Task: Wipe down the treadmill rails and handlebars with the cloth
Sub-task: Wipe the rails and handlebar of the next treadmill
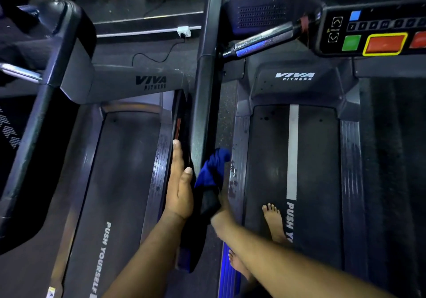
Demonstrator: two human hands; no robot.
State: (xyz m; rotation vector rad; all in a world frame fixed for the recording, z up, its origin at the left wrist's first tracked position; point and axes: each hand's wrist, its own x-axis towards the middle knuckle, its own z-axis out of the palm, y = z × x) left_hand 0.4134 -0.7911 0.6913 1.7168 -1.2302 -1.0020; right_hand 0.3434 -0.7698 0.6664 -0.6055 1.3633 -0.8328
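Blue cloth (pixel 213 171) is bunched against the right side of the dark rail (pixel 200 118) that runs between 2 treadmills, and the right hand (pixel 220 207) lies under it, mostly hidden, so I cannot tell how its grip stands. Flat along the rail's left side lies the left hand (pixel 181 182), fingers straight and together, thumb touching the rail beside the cloth. Farther right, a bare foot (pixel 274 221) stands on the belt (pixel 292 182), and the metal handlebar (pixel 265 40) juts out below the console (pixel 373 30).
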